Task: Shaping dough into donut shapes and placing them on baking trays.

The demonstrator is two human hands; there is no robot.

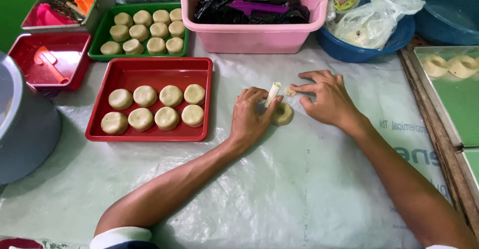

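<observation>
The dough ring lies flat on the plastic sheet near the middle of the table, a pale beige round with a hole punched through its centre, touching the left hand at that hand's 3 o'clock. The left hand pinches a short white tube between thumb and fingers, holding it nearly upright just above the ring. The right hand, at the ring's 2 o'clock, pinches a small dough scrap with its fingertips; a red tray of whole dough rounds sits at the ring's 9 o'clock.
</observation>
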